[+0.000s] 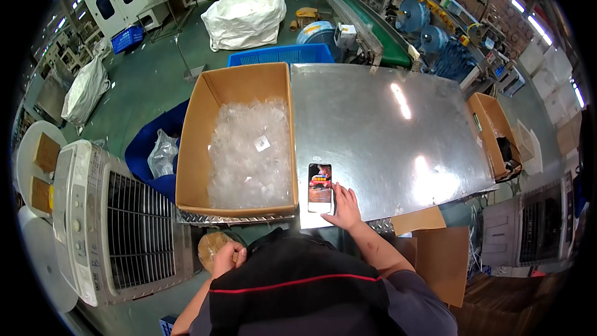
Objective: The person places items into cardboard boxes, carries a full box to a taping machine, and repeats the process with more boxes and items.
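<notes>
A smartphone (320, 187) with a lit screen lies face up on the metal tabletop (373, 130), close to its near left corner. My right hand (344, 207) rests beside it, fingers stretched out along its right edge and the thumb at its lower corner. My left hand (229, 257) is low by my body with its fingers curled in; nothing shows in it. Just beyond that hand is a round brown stool top (212, 247). Left of the phone stands an open cardboard box (202, 143) holding many clear plastic pieces (249, 155) and a small white label.
An air cooler (118, 224) stands at the left, beside a dark blue bin (149, 143) with clear plastic bags. Behind the box is a blue crate (280, 55). A green conveyor (367, 25) runs beyond the table. A smaller cardboard box (491, 127) sits at the table's right edge.
</notes>
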The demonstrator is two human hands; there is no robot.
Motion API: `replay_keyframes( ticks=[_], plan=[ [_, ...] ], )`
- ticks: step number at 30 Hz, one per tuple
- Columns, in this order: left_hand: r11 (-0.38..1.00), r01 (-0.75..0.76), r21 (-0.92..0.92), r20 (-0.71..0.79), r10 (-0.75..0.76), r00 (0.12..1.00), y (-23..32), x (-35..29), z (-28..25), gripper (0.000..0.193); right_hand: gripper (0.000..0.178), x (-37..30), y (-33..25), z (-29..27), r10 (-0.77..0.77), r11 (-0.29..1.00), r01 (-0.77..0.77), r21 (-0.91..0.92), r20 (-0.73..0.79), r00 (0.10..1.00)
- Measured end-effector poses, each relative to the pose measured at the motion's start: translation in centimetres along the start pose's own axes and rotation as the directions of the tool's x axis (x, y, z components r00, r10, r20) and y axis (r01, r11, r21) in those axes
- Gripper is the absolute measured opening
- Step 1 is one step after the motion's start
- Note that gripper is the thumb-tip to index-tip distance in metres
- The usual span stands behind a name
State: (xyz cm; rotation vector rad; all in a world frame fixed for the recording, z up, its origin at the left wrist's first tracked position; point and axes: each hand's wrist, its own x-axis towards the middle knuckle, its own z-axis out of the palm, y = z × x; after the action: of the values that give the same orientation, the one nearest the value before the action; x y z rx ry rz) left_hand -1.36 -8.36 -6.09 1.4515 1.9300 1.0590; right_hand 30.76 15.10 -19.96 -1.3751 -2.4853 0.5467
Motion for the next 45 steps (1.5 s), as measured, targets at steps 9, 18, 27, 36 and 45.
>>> replay_keyframes(
  ticks=[9, 18, 27, 36, 45],
  plan=[
    [0.997, -0.065, -0.039, -0.057, 0.062, 0.996, -0.6, -0.1, 0.4, 0.025, 0.118, 0.1, -0.2, -0.3, 0.020, 1.000, -0.021, 0.006, 0.012, 1.000],
    [0.996, -0.084, 0.042, -0.011, 0.085, 0.996, 0.8, 0.2, -0.1, 0.047, 0.114, 0.1, 0.1, 0.2, 0.015, 1.000, -0.014, 0.019, -0.028, 0.999],
    [0.994, -0.113, 0.006, 0.172, 0.110, 0.979, 1.8, 0.3, -1.4, 0.046, 0.111, 0.0, 0.2, 0.3, -0.001, 1.000, 0.003, 0.020, -0.063, 0.998],
    [0.996, -0.086, 0.026, 0.174, 0.081, 0.981, 1.8, 0.3, -1.3, 0.045, 0.110, 0.3, 0.0, -0.1, 0.019, 1.000, -0.019, 0.006, -0.020, 1.000],
    [0.998, -0.069, 0.014, 0.160, 0.066, 0.985, 1.7, 0.5, -1.3, 0.045, 0.095, 0.8, -1.1, 0.3, 0.003, 1.000, -0.001, 0.025, -0.078, 0.997]
  ],
)
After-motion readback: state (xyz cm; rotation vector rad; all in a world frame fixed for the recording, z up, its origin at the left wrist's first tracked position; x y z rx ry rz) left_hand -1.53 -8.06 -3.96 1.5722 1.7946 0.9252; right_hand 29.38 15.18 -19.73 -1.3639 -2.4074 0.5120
